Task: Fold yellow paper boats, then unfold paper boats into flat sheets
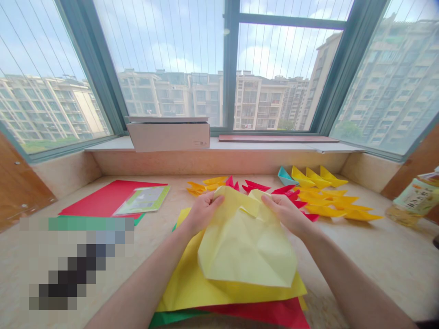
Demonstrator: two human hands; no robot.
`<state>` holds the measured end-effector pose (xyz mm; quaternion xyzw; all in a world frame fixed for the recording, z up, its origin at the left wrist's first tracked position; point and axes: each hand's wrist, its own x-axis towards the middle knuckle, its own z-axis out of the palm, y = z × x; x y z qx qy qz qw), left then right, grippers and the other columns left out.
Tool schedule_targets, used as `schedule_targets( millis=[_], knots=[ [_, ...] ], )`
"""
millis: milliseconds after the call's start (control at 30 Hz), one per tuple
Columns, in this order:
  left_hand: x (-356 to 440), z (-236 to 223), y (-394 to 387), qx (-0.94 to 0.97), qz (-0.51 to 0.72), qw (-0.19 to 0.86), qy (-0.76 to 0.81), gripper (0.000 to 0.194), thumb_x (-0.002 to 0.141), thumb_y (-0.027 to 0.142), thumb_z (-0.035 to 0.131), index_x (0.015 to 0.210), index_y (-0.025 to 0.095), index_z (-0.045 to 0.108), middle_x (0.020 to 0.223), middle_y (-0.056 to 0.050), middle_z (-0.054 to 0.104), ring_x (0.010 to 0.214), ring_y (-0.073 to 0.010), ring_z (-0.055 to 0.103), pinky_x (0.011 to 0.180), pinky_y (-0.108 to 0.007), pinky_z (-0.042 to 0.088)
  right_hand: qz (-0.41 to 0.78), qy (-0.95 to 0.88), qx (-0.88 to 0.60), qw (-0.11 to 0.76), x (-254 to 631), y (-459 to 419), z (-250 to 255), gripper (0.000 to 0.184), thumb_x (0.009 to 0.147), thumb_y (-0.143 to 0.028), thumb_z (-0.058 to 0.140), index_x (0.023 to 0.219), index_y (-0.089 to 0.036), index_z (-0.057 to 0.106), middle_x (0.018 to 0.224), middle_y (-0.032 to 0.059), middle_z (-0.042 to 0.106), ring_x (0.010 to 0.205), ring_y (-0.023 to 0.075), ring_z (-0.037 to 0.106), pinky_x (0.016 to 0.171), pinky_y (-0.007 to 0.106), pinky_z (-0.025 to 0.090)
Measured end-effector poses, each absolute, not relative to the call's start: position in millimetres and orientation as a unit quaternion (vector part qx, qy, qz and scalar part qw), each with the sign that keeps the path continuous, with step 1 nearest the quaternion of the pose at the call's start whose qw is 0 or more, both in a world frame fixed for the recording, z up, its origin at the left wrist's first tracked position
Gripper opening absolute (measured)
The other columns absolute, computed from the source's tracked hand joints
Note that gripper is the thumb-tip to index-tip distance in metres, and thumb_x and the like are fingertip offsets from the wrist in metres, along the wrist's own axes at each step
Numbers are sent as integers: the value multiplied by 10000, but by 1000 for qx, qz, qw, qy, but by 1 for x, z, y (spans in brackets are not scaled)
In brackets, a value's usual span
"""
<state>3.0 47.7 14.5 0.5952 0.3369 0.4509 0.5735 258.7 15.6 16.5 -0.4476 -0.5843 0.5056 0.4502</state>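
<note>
A pale yellow sheet of paper (247, 246), creased and partly folded, is held up between my hands. My left hand (205, 210) pinches its upper left corner, and my right hand (283, 211) pinches the upper right. The paper bulges towards me, with a small folded flap showing near its top middle. Below it lie larger sheets: a yellow sheet (185, 278) on top, then a red sheet (274, 313) and a green sheet (174, 318) sticking out at the near edge. The fingertips are partly hidden behind the paper.
Folded paper boats stand beyond my hands: yellow boats (322, 210), red boats (286, 191) and a blue boat (286, 176). On the left are a red sheet (99, 198) and a plastic packet (142, 199). A white box (169, 136) sits on the sill; a bottle (414, 201) stands right.
</note>
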Motion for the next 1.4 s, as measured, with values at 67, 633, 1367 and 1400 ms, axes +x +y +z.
schedule_targets(
  millis=[67, 633, 1367, 1400],
  knots=[
    [4, 14, 49, 576, 463, 592, 321, 422, 783, 488, 752, 1038, 154, 718, 873, -73, 752, 728, -208, 698, 629, -275, 534, 507, -565, -442, 477, 259, 16, 17, 518, 819, -649, 620, 905, -155, 749, 777, 79, 759, 666, 236, 710, 513, 279, 512],
    [8, 11, 53, 546, 517, 576, 321, 359, 760, 464, 775, 945, 161, 726, 765, -36, 744, 648, -194, 679, 583, -270, 524, 533, -526, -408, 522, 253, 13, 23, 467, 810, -608, 664, 993, -187, 755, 878, 96, 780, 784, 292, 751, 600, 340, 591],
    [8, 57, 0, 868, 369, 204, 263, 568, 835, 300, 713, 1382, 281, 559, 1514, -90, 452, 1383, -313, 419, 1160, -492, 325, 246, -617, -518, 538, 243, 16, 8, 485, 899, -571, 550, 617, -177, 529, 563, -1, 547, 501, 122, 472, 420, 226, 339],
    [9, 54, 1, 870, 358, 193, 277, 546, 854, 293, 691, 1383, 286, 555, 1508, -86, 461, 1372, -301, 437, 1152, -491, 342, 250, -614, -514, 545, 243, 15, 8, 472, 900, -568, 552, 641, -174, 546, 575, 0, 559, 507, 124, 484, 425, 224, 352]
  ],
)
